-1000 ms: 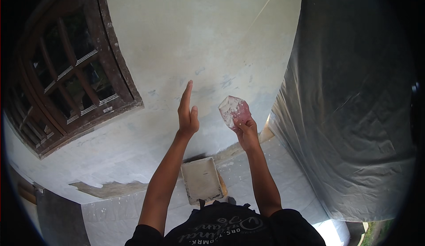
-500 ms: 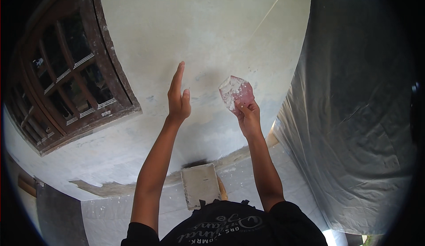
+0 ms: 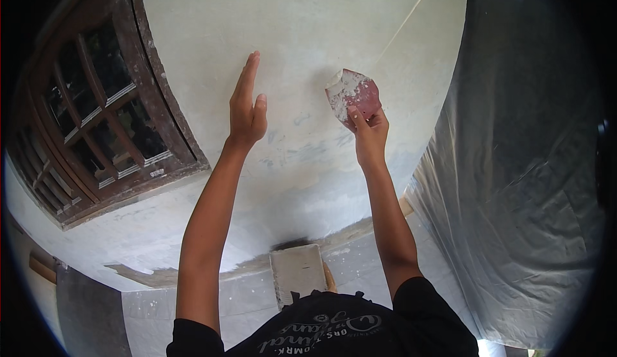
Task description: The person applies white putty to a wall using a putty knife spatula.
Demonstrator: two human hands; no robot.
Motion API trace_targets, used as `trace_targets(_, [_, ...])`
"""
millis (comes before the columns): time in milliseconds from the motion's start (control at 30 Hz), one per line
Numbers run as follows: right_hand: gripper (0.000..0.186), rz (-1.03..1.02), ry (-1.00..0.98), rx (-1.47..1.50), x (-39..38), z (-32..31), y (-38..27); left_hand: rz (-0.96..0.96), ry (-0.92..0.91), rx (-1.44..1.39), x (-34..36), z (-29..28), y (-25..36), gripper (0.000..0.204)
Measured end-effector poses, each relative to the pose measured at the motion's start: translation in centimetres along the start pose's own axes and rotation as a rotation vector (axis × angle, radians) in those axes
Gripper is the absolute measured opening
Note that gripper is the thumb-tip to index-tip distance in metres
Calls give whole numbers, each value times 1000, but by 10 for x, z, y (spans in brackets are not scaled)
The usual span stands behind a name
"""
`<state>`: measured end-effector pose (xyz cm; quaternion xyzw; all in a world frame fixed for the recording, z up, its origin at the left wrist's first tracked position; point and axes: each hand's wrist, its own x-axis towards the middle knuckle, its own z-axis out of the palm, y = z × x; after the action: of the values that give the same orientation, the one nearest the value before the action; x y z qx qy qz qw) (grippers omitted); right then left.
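A person in a black shirt (image 3: 334,331) stands close to a pale plastered wall (image 3: 308,23), both arms raised. The right hand (image 3: 367,132) has its grip closed on a flat, reddish scraper (image 3: 351,93) smeared with white filler, the blade held near the wall right of centre, apparently tilted so its edge can meet the plaster. The left hand (image 3: 247,109) holds nothing: fingers straight and together, palm turned edge-on toward the wall just left of the scraper, seemingly feeling or steadying against the surface, though contact cannot be made out. Greyish patches (image 3: 302,151) mark the wall just below the hands, likely damp or fresh filler. A dark wooden window (image 3: 96,119) with glazing bars sits at the wall's left edge; grey plastic sheeting (image 3: 527,183) hangs at its right, probably shielding what lies behind from splatter. On the tiled floor (image 3: 244,299) at the wall's foot, directly below the person, lies a pale flat board (image 3: 297,270); whether anything rests on it cannot be told.
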<state>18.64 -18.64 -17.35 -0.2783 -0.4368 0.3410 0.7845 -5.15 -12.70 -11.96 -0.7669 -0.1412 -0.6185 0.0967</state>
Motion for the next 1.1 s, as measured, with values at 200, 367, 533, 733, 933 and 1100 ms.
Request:
trace_targets(200, [25,-76,75,-42,17,8,8,42,-20,23,8,0,-21,62])
trace_targets(367, [20,-383,151,-307,44,3,15,107,-25,211,26,5,-41,65])
trace_targets(533, [34,-843,265,-926,61,35,22,187,-73,459,37,-3,-67,72])
trace_targets(733, [41,-932,279,-1190,57,50,62,190,-41,435,31,10,-73,77])
trace_targets(933, [36,-589,79,-670,15,56,55,204,-34,466,32,3,-75,78])
trace_targets(1100, [31,-418,286,-538,43,41,24,196,-49,445,30,1,-77,76])
